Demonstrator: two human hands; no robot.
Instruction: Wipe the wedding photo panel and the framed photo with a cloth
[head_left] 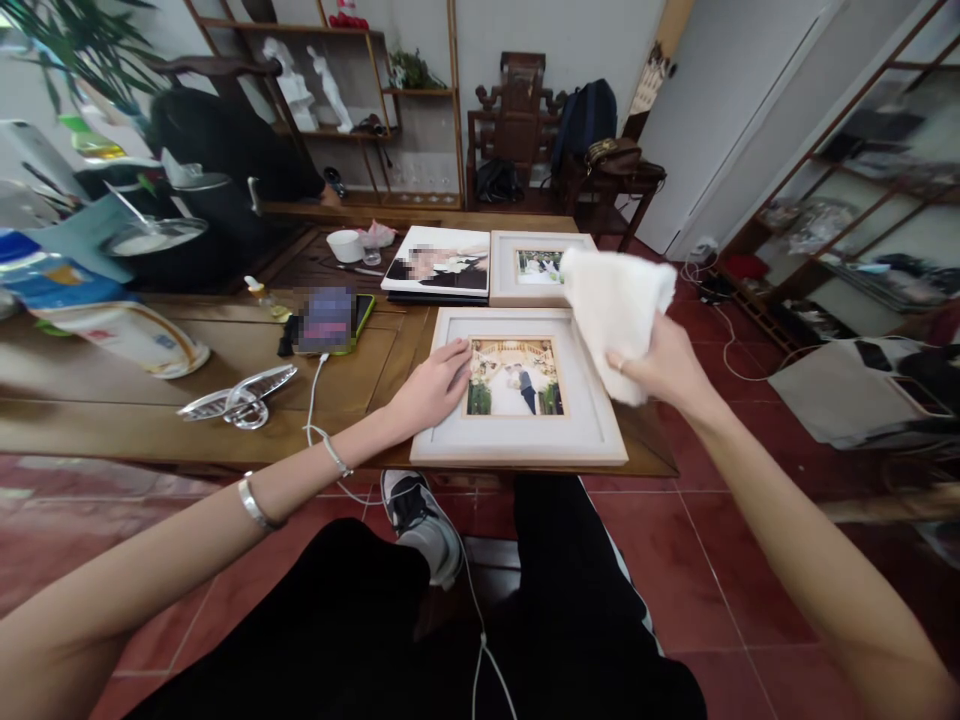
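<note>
A light wood picture frame with a wide white mat lies flat near the table's front edge. Inside it is a photo of a couple in front of a flower-decked backdrop. My left hand rests on the left side of this frame, its fingers stretched out beside the photo. In my right hand is a folded white cloth, gripped between thumb and fingers. The cloth hangs over the frame's right side and hides its upper right corner; whether it touches the frame I cannot tell.
Behind lie a second framed photo and a white-edged photo panel on a dark one. Leftward on the wooden table are a phone on a white cable, a small dropper bottle, a silver winged ornament and a white bowl.
</note>
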